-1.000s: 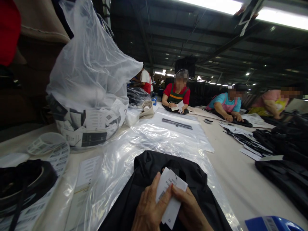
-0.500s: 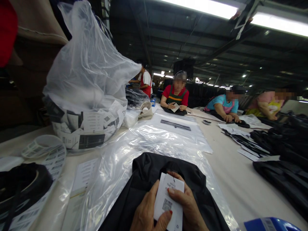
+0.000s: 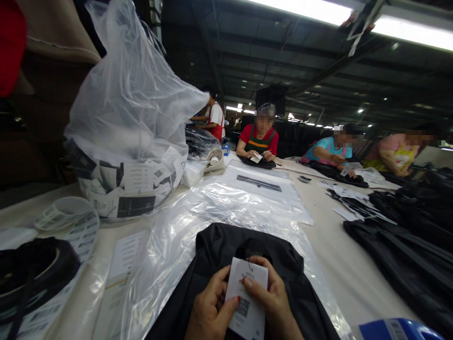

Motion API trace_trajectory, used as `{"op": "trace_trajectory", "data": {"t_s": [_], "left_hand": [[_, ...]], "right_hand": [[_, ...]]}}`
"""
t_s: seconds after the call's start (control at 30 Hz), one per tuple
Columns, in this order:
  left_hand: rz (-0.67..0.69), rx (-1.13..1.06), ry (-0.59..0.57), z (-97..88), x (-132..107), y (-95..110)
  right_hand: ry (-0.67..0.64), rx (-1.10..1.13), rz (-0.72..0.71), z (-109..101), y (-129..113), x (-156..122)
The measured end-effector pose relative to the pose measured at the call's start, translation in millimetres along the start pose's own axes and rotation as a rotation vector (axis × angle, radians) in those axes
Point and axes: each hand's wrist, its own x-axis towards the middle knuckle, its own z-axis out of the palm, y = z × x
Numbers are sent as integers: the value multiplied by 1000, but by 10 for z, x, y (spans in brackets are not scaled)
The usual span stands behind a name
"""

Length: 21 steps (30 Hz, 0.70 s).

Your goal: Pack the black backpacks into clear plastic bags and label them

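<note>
Both my hands hold a white paper hang tag (image 3: 249, 288) with print and a QR code, over a black fabric bag or garment (image 3: 226, 241). My left hand (image 3: 210, 307) pinches the tag's left edge, thumb on its face. My right hand (image 3: 276, 295) grips the right side, its thumb across the printed lines and fingers behind. A short dark string shows at the tag's top. The black item lies on clear plastic sheets (image 3: 170, 241), and its lower part runs out of view.
A plastic bag of tags (image 3: 127, 184) stands at left, near a roll of barcode stickers (image 3: 67, 215) and a black tape roll (image 3: 38, 278). Black items (image 3: 396, 264) are piled at right. A blue object (image 3: 399, 328) sits at lower right. Several co-workers work across the table.
The tag has shifted slightly left and down in my hands, and my left fingers have curled more. At right, a black item has slid further onto the table; a co-worker's hand has lifted.
</note>
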Motion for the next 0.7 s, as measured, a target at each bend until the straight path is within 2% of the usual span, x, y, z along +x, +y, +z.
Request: {"op": "trace_trajectory", "data": {"t_s": [0.13,0.2,0.27,0.37,0.43,0.57,0.7], "left_hand": [[-12,-19,-13,-6,-4,49],[-13,-26,-54,-4,-10,101],[-23,-38,-94,0,-16,157],[-38,-55,-109,5,-28,216],[-45,-75,-98,7,-37,233],[-84,-103,-79,-2,-48,242],[-145,-163,-81,-17,-41,259]], "right_hand": [[302,-410,-420,-86,-92,-16],[401,-549,-575,-155,-135,29],[387,-632,-583,-212,-145,98],[275,-643,-436,-245,-107,185],[205,-630,-391,-241,-80,202],[106,-669,-502,-224,-75,165],[129,-727,-659,-217,-87,140]]}}
